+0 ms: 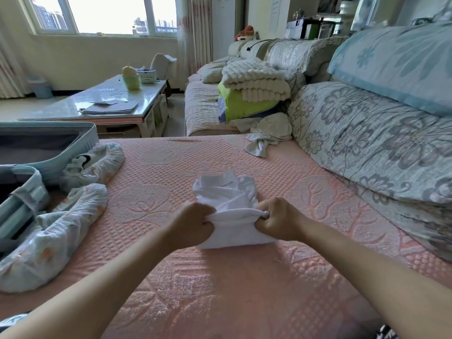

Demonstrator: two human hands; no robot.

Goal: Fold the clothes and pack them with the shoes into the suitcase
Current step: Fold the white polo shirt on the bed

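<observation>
White garment (226, 206) lying bunched in the middle of the pink quilted sofa seat (171, 277), partly folded, with a label showing on its far layer. Left hand (193, 225) clamped on the garment's near-left edge, fingers curled and pinching a rolled fold of cloth. Right hand (277, 220) gripping the near-right end of that same rolled fold, fingers closed tight around it. Fold stretched taut between the 2 hands, lower layer of cloth flat on the seat beneath.

Left of the garment, at the seat's edge: open pale-blue suitcase (46, 143), lid up, dark lining showing. Just beside the suitcase, between it and the garment: 2 shoes in printed white covers (73, 214), one nearer the suitcase lid, one nearer the camera. Beyond the garment to the right, against the floral cushion (367, 140): crumpled pale clothes (266, 132). Further behind the garment: stack of folded blankets (254, 86) on the sofa. Far left behind the garment, past the suitcase: glossy desk (110, 104) carrying papers.
</observation>
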